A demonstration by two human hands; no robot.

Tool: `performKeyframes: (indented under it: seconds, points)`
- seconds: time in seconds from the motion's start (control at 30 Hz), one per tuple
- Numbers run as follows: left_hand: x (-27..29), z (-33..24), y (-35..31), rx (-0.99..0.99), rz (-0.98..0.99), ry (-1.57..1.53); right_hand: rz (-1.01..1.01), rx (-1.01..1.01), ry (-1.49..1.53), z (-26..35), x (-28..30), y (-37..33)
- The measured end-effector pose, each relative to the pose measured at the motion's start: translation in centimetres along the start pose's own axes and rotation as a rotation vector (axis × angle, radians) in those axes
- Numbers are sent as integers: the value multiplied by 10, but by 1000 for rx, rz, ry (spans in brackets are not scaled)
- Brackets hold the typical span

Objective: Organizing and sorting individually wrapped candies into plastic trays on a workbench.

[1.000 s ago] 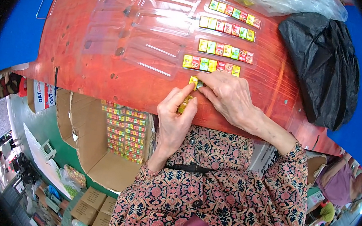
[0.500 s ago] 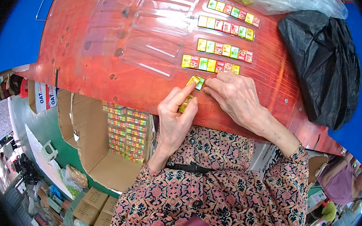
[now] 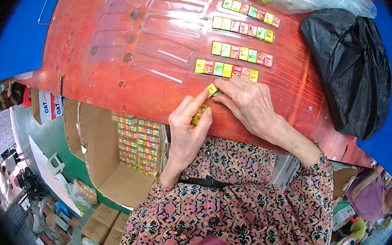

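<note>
My left hand (image 3: 189,124) is closed around a few small yellow boxes (image 3: 199,115) in its palm. Its forefinger reaches to another small yellow box (image 3: 212,90) near the table's front edge. My right hand (image 3: 249,101) pinches at that same spot, thumb and forefinger on the far right side of the yellow box; a sliver of a green box (image 3: 217,93) shows between the fingers. Just beyond, a row of small yellow, red and green boxes (image 3: 227,70) lies in a clear plastic tray, its right end beside my right knuckles.
More filled rows (image 3: 242,53) lie farther back on the red table (image 3: 102,79). Clear plastic trays (image 3: 174,25) overlap to their left. A black plastic bag (image 3: 349,73) lies at the right, a clear bag (image 3: 309,2) behind. Below the edge stands an open carton (image 3: 98,146) with stacked small boxes.
My right fingers have slid left onto the small boxes at my left fingertips, covering most of the green one. The left hand has barely moved.
</note>
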State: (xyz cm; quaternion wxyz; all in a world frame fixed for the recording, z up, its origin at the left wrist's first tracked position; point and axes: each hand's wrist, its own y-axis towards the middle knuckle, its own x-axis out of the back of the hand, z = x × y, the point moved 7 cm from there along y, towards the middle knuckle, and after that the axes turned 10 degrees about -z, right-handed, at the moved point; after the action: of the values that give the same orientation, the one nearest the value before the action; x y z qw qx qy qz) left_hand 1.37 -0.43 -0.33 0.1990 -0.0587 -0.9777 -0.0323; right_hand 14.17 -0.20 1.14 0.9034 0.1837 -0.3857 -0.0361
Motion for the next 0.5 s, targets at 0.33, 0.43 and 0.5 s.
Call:
performKeyframes:
  seconds: [0.33, 0.43, 0.5]
  points:
    - [2, -6, -1, -10, -3, 100, 171, -82, -49, -6, 0, -2]
    - [1, -6, 0, -20, 1, 86, 128, -103, -21, -3, 1, -2]
    - [1, -8, 0, -39, -2, 89, 113, -107, -32, -3, 1, -1]
